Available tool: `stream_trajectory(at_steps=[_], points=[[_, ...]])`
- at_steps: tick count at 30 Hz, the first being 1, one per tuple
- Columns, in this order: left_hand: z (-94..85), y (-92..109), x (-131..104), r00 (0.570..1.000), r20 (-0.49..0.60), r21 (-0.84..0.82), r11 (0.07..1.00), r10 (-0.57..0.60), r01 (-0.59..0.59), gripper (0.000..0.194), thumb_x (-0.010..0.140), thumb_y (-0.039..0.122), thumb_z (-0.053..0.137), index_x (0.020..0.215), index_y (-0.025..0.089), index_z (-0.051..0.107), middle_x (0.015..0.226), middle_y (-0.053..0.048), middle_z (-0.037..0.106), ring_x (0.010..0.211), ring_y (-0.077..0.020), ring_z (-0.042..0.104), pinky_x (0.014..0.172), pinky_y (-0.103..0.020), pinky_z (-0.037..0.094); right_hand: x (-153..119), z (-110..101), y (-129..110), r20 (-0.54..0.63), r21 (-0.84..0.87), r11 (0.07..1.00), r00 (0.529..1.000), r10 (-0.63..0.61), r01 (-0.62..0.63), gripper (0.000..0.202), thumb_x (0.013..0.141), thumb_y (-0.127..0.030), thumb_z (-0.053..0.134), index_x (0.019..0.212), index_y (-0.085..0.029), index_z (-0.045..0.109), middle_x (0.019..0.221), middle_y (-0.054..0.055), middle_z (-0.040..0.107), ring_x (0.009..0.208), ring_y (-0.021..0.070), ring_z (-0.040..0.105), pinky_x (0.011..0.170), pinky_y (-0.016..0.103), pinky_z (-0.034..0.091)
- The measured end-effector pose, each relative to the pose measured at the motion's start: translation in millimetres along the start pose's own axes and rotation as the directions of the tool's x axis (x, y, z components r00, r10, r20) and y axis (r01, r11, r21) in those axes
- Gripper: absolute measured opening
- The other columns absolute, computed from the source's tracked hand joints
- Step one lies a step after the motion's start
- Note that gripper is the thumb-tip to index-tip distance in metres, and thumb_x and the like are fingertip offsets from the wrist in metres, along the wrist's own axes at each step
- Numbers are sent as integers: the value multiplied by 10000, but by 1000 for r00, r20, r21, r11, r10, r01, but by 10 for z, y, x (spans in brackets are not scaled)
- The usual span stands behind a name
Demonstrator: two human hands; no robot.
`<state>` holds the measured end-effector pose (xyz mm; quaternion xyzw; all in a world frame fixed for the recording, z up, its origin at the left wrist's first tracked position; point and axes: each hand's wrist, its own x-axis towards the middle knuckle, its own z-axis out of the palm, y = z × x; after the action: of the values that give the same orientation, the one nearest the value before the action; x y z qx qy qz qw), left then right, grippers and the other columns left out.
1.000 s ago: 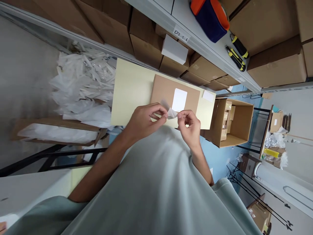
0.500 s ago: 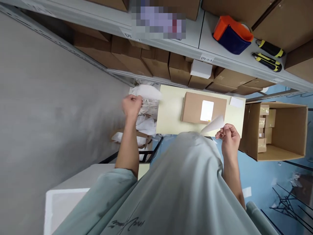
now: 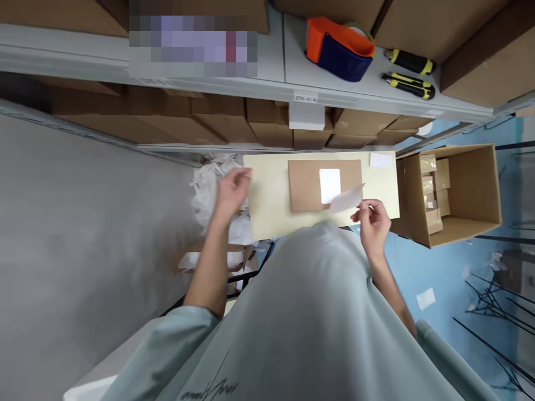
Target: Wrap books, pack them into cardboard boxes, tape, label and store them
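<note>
My right hand (image 3: 373,223) pinches the corner of a thin white paper (image 3: 346,199), which hangs over the lower right edge of a flat brown cardboard box (image 3: 304,186). That box lies on a pale yellow tabletop (image 3: 267,209) and carries a white label (image 3: 330,186). My left hand (image 3: 234,192) is raised near the table's left edge, above white crumpled plastic (image 3: 204,192). Its fingers are bent and nothing shows between them, though the fingertips are slightly blurred.
A large open carton (image 3: 472,195) with small taped boxes inside stands right of the table. Above, a grey shelf (image 3: 267,92) bears cartons, an orange and blue tape dispenser (image 3: 340,50) and two cutters (image 3: 409,83). A white slip (image 3: 380,160) lies at the table's back right.
The white sheet that was at my left hand is gone from it, and that hand has moved right toward the table. The paper in my right hand has swung. The view has shifted.
</note>
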<state>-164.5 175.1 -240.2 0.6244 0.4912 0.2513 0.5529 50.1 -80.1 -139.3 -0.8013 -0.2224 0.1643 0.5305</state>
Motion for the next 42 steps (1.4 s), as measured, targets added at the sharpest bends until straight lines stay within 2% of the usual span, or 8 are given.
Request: stream_trajectory(at_steps=[3, 6, 13, 21, 30, 35, 38, 42], points=[[726, 208, -575, 944, 331, -269, 957, -18, 112, 455, 897, 620, 848, 1069, 203, 789, 1276, -153, 811, 1222, -298, 766, 1144, -497, 594, 82, 46, 52, 113, -154, 951, 961, -251, 267, 170, 1094, -384, 616, 1024, -247, 688, 972, 40, 734, 758, 162, 725, 683, 307, 617], [1225, 491, -1074, 954, 289, -475, 854, -75, 211, 511, 870, 678, 843, 1093, 230, 740, 1208, -128, 823, 1170, -266, 785, 1067, -429, 631, 116, 117, 114, 363, -249, 801, 820, -443, 544, 144, 1120, -308, 596, 1072, -258, 723, 1038, 84, 786, 931, 210, 761, 792, 342, 633], [1425, 601, -1149, 961, 18, -443, 860, -276, 255, 417, 862, 632, 791, 927, 260, 615, 754, 31, 633, 665, -136, 611, 643, -253, 544, 91, 150, 292, 659, -204, 649, 593, -463, 733, 176, 1120, -204, 631, 1139, -274, 791, 1172, 83, 818, 989, 203, 774, 844, 336, 607], [1340, 717, -1178, 995, -49, -58, 995, -86, 84, 359, 871, 585, 787, 892, 236, 705, 743, -4, 673, 702, -170, 635, 688, -283, 554, 723, -304, 336, 458, -148, 855, 801, -386, 497, 213, 1135, -327, 644, 1208, -304, 843, 1097, 86, 770, 959, 215, 755, 826, 349, 616], [1326, 1027, -1316, 971, 192, 193, 965, 140, -177, 234, 1041, 454, 662, 1004, 260, 789, 1077, -68, 851, 993, -239, 810, 976, -376, 643, 970, -399, 519, 646, -124, 775, 643, -412, 620, 261, 1135, -266, 572, 1012, -261, 802, 1016, 59, 780, 896, 178, 736, 693, 305, 535], [1398, 905, -1206, 970, -139, 224, 961, 198, -164, 510, 895, 483, 881, 1338, 292, 714, 1548, -136, 684, 1563, -335, 560, 1309, -507, 451, 808, -465, 556, 692, -75, 768, 588, -419, 635, 265, 1097, -193, 532, 927, -244, 728, 946, 54, 764, 847, 171, 718, 688, 303, 525], [1477, 766, -1141, 971, -225, 65, 996, 78, -65, 751, 853, 586, 897, 1478, 273, 621, 1524, -173, 682, 1439, -318, 659, 1206, -486, 540, 743, -529, 549, 686, -17, 872, 640, -345, 489, 238, 1084, -222, 546, 927, -256, 722, 954, 39, 746, 795, 149, 689, 681, 287, 542], [1638, 678, -1167, 986, -141, -63, 995, -87, 78, 505, 900, 652, 806, 1135, 207, 764, 1084, -108, 807, 1024, -234, 781, 962, -366, 631, 828, -585, 560, 619, 91, 979, 760, -199, 183, 173, 1045, -346, 658, 929, -244, 735, 960, 27, 720, 761, 136, 652, 674, 290, 566]])
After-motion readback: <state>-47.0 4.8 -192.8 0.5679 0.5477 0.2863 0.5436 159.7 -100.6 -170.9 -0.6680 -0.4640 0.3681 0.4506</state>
